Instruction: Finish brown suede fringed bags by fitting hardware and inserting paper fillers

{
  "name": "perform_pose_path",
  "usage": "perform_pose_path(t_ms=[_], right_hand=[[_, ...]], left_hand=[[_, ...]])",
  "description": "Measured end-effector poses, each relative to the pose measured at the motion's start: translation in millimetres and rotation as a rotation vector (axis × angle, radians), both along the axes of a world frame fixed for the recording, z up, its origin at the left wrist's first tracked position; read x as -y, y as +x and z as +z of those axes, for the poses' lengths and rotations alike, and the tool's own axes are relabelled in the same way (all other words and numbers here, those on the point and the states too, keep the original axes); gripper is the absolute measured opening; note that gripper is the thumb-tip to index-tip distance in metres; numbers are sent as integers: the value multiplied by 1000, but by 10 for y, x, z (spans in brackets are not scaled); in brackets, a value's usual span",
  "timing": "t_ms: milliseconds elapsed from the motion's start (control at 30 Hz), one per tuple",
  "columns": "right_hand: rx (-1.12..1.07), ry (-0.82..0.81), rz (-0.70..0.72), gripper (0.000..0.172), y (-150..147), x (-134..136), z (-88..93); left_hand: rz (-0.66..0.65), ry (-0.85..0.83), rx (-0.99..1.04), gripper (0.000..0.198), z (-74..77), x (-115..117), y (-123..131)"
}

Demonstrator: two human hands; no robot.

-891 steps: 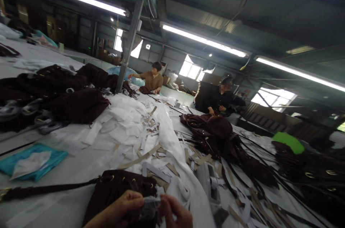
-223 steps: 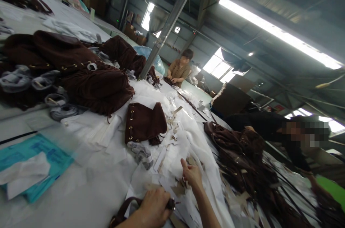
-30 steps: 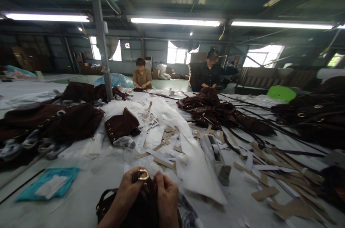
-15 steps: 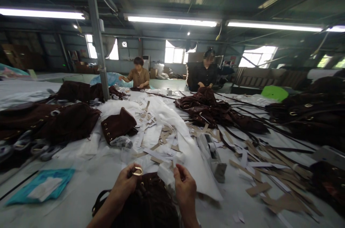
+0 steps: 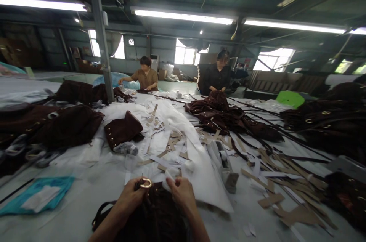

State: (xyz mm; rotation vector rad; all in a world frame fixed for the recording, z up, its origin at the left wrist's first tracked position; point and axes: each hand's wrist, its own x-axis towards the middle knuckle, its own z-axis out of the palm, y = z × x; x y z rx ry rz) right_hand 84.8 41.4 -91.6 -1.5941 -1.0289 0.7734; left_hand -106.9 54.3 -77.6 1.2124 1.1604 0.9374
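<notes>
A dark brown bag point(image 5: 160, 217) lies in front of me at the bottom middle, partly covered by my forearms. My left hand point(image 5: 132, 198) is closed on the bag's strap end, where a gold-coloured buckle point(image 5: 146, 183) sticks out beside the thumb. At the bag's upper right edge, my right hand point(image 5: 183, 196) pinches a thin white wrapping sheet point(image 5: 170, 175), close to the bag's top. A dark strap loop point(image 5: 98, 209) curves out to the left of the bag. What the fingertips do behind the sheet is hidden.
Cardboard strips point(image 5: 271, 200) and white scraps litter the table to the right, near a tape dispenser point(image 5: 224, 165). Brown bags point(image 5: 122, 129) lie left and ahead. A teal packet point(image 5: 37, 194) is at the lower left. Two co-workers point(image 5: 147, 76) stand across the table.
My right hand has moved left to the bag's top edge, and its fingers have closed on the white sheet. My left hand stays at the buckle. The left co-worker's arm reaches further out.
</notes>
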Motion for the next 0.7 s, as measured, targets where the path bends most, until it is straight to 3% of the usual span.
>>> perform_pose_path(t_ms=[100,233,367,567,700], right_hand=[[-160,32,55,35,-114,-78,66],[-385,26,168,45,-178,-57,256],[-598,27,364,47,-247,-37,371],[-523,63,242,54,-338,-173,281],[-515,-20,223,63,-313,-107,314]], left_hand=[[-1,-25,47,50,88,9,-37],[5,35,25,54,269,10,-63],[-111,-1,2,54,388,-4,-21],[-271,36,14,41,347,10,104],[-128,3,22,33,275,-22,99]])
